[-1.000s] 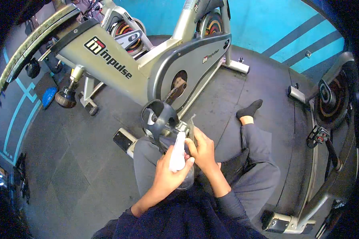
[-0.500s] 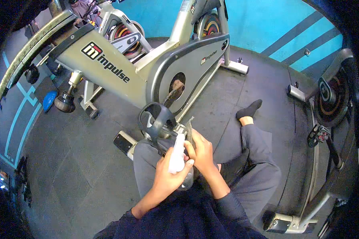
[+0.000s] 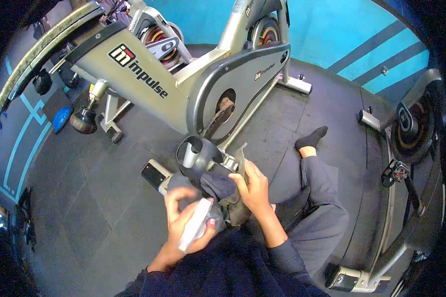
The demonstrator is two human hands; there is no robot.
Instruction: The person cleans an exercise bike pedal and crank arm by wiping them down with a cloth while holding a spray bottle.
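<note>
Fingers of the left hand [image 3: 183, 218] wrap a white plastic spray bottle [image 3: 195, 225], which runs slantwise through the grip with its lower end sticking out below the palm, low over the person's lap. The right hand [image 3: 252, 188] is closed on a grey cloth [image 3: 239, 168], pinched between thumb and fingers; one corner stands up above the knuckles and the rest hangs beneath the palm. That cloth lies against the black pedal with its toe cage [image 3: 199, 154] of the silver exercise bike with a red-and-black logo [image 3: 148, 84], just beside the crank. Bottle and cloth are near each other but apart. The person sits on the dark rubber floor [image 3: 84, 188], grey-trousered legs bent beside the bike's base.
</note>
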